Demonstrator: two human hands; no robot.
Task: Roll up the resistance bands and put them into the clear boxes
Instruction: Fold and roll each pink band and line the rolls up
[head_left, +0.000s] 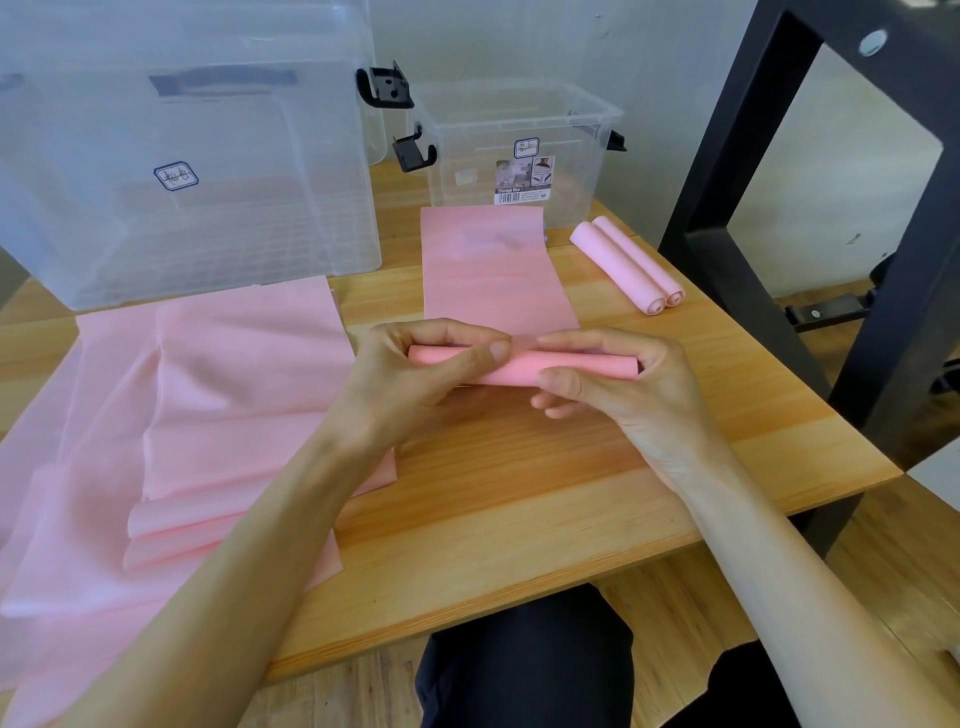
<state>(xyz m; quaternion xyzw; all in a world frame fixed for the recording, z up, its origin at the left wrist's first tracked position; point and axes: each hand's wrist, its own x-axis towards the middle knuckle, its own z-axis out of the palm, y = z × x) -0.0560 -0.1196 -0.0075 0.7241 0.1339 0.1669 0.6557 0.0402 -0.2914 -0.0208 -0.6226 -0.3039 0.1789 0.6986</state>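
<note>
Rolls (626, 265) finished: two, far right on the counter (519, 493). My left grip (415, 374) and right grip (613, 379) pinch a third band (498, 270), half-rolled; more bands (197, 395) wait left; boxes (519, 145) hold none.

Left hand (415, 374) and right hand (618, 379) side by side, fingers curled, forearms bare, converging

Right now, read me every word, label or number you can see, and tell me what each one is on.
"Storage Box": on the sticker on the small clear box.
Barcode and fine print on that sticker: too small to read.
Blue stamped logo above the sticker: not legible.
Blue stamped logo on the large clear box: not legible.
</note>
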